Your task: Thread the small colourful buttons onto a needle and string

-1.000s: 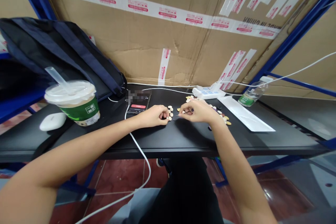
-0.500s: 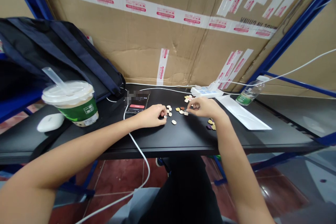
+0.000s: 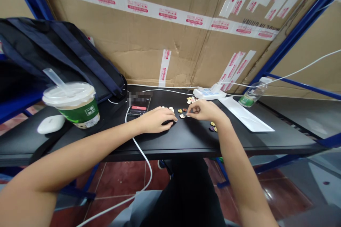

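Observation:
My left hand (image 3: 158, 118) lies low over the black table, fingers stretched out and thumb apart. It covers part of a group of small cream button-like pieces (image 3: 171, 109); a few show beyond its knuckles. My right hand (image 3: 201, 110) pinches a slim metal tool (image 3: 185, 115), most of it hidden by the fingers. The tool's tip is at a cream button-like piece (image 3: 182, 116); whether it grips the piece I cannot tell. Just behind are a yellow piece (image 3: 180, 111) and a reddish-brown piece (image 3: 184, 110). Purple and yellow pieces (image 3: 212, 128) lie under my right wrist.
A phone (image 3: 138, 108) and white cable lie behind my left hand. Left are a lidded cup with straw (image 3: 77, 104), a white case (image 3: 51, 124) and a backpack (image 3: 66, 49). A power strip (image 3: 209, 93), white tray (image 3: 246, 113) and bottle (image 3: 254, 92) are right.
My left hand has gone from curled fingers to stretched ones and moved right over the cream pieces. My right hand moved right and back, then slightly left, its tool tip now at a cream piece.

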`<move>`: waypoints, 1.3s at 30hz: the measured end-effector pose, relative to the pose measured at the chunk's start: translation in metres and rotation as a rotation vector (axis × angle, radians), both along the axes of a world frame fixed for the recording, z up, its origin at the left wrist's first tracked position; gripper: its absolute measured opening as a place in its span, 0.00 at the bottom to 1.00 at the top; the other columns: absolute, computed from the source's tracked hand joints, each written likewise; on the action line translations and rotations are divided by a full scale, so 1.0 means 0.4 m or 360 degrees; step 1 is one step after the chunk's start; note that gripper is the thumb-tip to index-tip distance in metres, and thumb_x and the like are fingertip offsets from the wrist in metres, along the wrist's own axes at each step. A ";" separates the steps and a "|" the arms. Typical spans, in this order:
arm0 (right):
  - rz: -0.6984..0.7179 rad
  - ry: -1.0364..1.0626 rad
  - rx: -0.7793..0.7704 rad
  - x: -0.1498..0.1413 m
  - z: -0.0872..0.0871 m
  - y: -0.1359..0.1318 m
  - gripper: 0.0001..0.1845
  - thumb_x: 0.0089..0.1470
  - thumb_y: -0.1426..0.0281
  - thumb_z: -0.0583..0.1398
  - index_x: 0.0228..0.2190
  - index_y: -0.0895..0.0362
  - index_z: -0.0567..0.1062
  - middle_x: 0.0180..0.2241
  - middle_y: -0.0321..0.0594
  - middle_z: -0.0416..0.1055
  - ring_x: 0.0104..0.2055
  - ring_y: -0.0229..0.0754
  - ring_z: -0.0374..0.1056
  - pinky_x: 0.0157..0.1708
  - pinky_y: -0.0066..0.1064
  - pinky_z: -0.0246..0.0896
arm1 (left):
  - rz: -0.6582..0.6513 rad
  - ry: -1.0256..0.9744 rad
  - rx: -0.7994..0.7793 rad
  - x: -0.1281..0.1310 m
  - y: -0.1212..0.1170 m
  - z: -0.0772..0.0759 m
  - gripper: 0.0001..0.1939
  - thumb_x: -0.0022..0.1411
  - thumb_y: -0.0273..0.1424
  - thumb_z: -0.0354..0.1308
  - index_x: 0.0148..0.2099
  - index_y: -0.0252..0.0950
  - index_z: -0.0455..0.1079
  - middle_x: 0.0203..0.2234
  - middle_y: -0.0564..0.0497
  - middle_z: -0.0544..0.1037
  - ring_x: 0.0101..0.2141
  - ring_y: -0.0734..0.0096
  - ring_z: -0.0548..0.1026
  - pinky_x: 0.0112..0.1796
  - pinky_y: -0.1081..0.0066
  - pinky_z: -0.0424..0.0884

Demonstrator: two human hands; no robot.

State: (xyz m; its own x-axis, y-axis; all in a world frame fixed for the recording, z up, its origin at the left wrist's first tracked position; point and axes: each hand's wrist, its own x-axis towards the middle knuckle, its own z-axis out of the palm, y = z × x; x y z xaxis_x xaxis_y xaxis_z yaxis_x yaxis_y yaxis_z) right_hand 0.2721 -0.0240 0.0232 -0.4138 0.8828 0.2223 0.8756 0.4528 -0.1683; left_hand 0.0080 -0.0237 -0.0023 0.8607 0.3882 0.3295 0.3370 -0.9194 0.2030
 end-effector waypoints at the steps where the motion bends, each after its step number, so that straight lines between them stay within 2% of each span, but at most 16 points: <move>1: 0.0038 0.0003 -0.0016 -0.004 0.001 -0.001 0.07 0.49 0.62 0.63 0.29 0.51 0.81 0.23 0.33 0.70 0.25 0.35 0.60 0.27 0.28 0.47 | 0.0062 -0.0001 0.0036 -0.001 0.004 -0.004 0.14 0.67 0.29 0.51 0.52 0.40 0.72 0.50 0.47 0.76 0.53 0.62 0.71 0.52 0.63 0.62; 3: 0.0110 0.0004 -0.0034 -0.014 0.003 -0.004 0.07 0.49 0.63 0.63 0.28 0.51 0.81 0.22 0.33 0.69 0.25 0.35 0.60 0.27 0.28 0.47 | 0.0146 -0.0026 0.0099 -0.002 0.010 -0.009 0.14 0.67 0.29 0.51 0.52 0.39 0.72 0.52 0.46 0.74 0.54 0.61 0.69 0.53 0.63 0.62; 5: 0.0160 0.0016 -0.0032 -0.029 0.003 -0.009 0.07 0.50 0.64 0.63 0.28 0.52 0.80 0.21 0.33 0.69 0.25 0.35 0.60 0.27 0.28 0.47 | 0.0174 -0.0061 0.0115 -0.002 0.012 -0.011 0.11 0.67 0.31 0.52 0.50 0.38 0.72 0.50 0.45 0.74 0.52 0.61 0.70 0.52 0.63 0.63; 9: 0.0284 0.0059 -0.0067 -0.066 -0.002 -0.020 0.07 0.52 0.64 0.62 0.30 0.52 0.80 0.20 0.31 0.67 0.23 0.34 0.59 0.27 0.27 0.47 | 0.0181 -0.0097 -0.0050 0.003 0.011 -0.011 0.09 0.65 0.36 0.57 0.43 0.36 0.71 0.38 0.48 0.74 0.41 0.65 0.73 0.44 0.68 0.67; 12: 0.0375 0.0087 -0.0075 -0.086 -0.009 -0.022 0.07 0.53 0.64 0.61 0.31 0.52 0.80 0.20 0.31 0.66 0.22 0.33 0.58 0.27 0.27 0.46 | 0.0234 -0.0122 -0.0201 0.006 0.010 -0.011 0.11 0.64 0.38 0.59 0.38 0.35 0.70 0.33 0.50 0.73 0.35 0.68 0.72 0.38 0.70 0.67; 20: 0.0403 0.0104 -0.0122 -0.087 -0.012 -0.020 0.07 0.53 0.64 0.61 0.31 0.52 0.80 0.19 0.31 0.64 0.22 0.33 0.56 0.26 0.27 0.46 | 0.0178 -0.0122 -0.0519 0.001 0.025 -0.001 0.09 0.64 0.34 0.59 0.38 0.34 0.75 0.30 0.50 0.76 0.30 0.71 0.72 0.33 0.73 0.66; 25: 0.0415 0.0110 -0.0108 -0.084 -0.012 -0.022 0.08 0.54 0.64 0.61 0.30 0.52 0.80 0.20 0.31 0.65 0.23 0.33 0.57 0.27 0.27 0.48 | 0.0168 -0.0104 -0.0489 -0.003 0.026 0.002 0.06 0.63 0.31 0.58 0.38 0.34 0.75 0.30 0.50 0.76 0.30 0.73 0.72 0.32 0.74 0.65; 28: 0.0355 0.0144 -0.0052 -0.068 -0.005 -0.021 0.09 0.54 0.63 0.61 0.31 0.53 0.80 0.21 0.33 0.68 0.24 0.35 0.59 0.28 0.27 0.49 | 0.0206 -0.0118 -0.0412 -0.001 0.023 -0.002 0.06 0.62 0.32 0.58 0.36 0.34 0.73 0.30 0.50 0.74 0.31 0.72 0.71 0.32 0.73 0.65; 32: 0.0127 0.0181 0.0014 -0.017 0.009 -0.017 0.11 0.53 0.61 0.61 0.31 0.54 0.80 0.23 0.36 0.70 0.26 0.37 0.61 0.28 0.28 0.50 | 0.0244 -0.0173 -0.0362 0.001 0.024 -0.008 0.07 0.61 0.34 0.59 0.36 0.34 0.70 0.30 0.50 0.72 0.30 0.71 0.69 0.34 0.72 0.66; 36: -0.0075 0.0181 -0.0077 0.036 0.013 -0.010 0.13 0.50 0.58 0.62 0.28 0.54 0.80 0.23 0.37 0.70 0.25 0.37 0.61 0.26 0.29 0.48 | 0.0209 -0.0203 -0.0351 -0.001 0.023 -0.008 0.03 0.60 0.27 0.56 0.35 0.34 0.70 0.31 0.50 0.72 0.31 0.72 0.69 0.35 0.72 0.66; 39: -0.0142 0.0162 -0.0132 0.058 0.009 -0.005 0.13 0.49 0.57 0.63 0.27 0.54 0.80 0.22 0.36 0.70 0.24 0.36 0.60 0.24 0.28 0.48 | 0.0208 -0.0185 -0.0322 -0.002 0.019 -0.002 0.04 0.59 0.25 0.55 0.34 0.34 0.71 0.31 0.50 0.71 0.31 0.72 0.69 0.35 0.72 0.66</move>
State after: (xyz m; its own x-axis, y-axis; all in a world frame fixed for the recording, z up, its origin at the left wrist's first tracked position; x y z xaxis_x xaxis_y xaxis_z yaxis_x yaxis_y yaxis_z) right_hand 0.2952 -0.0260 0.0268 -0.3118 0.9322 0.1839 0.8884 0.3546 -0.2916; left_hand 0.0074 -0.0161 -0.0033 0.7596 0.5618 0.3278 0.4139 -0.8063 0.4226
